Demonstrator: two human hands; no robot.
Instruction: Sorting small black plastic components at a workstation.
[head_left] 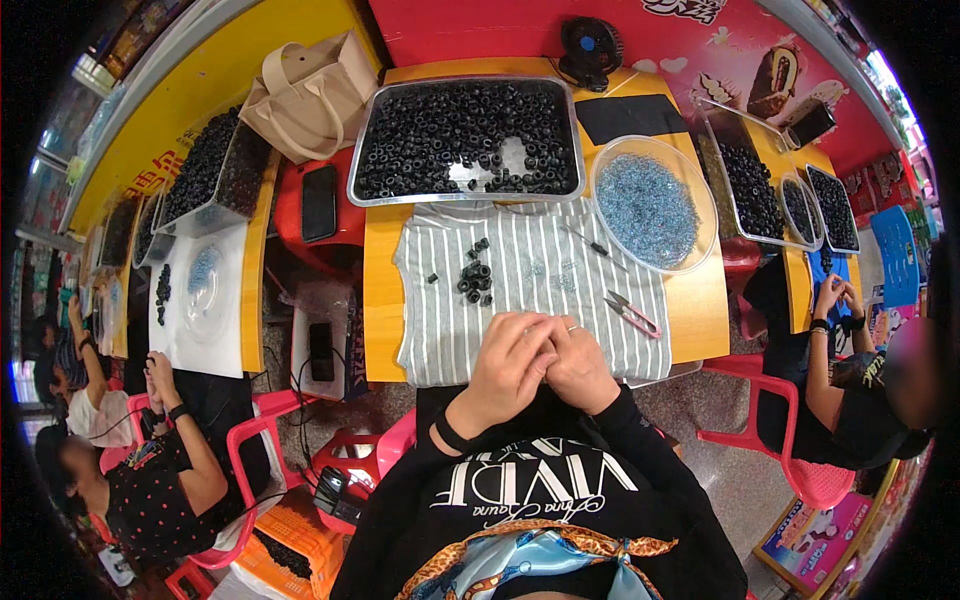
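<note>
My left hand [497, 368] and my right hand [583, 372] meet at the near edge of a grey-and-white striped cloth [430, 345]. Both are closed, fingertips pressed together; whatever lies between them is hidden. Just beyond my left hand sits a small heap of black ring-shaped parts [474, 283]. Pink-handled thread snips [634, 314] lie to the right of my right hand. Farther back on the cloth rests a thin tool with a dark handle [599, 248]. A few small clear-blue pieces [566, 279] are scattered in the middle.
Behind the cloth stands a clear tray [460, 198] of black rings; a round bowl [708, 190] of small bluish pieces is right of it. A black fan [590, 52] and beige bag [312, 95] stand behind. Co-workers sit at side tables left [150, 480] and right [840, 390].
</note>
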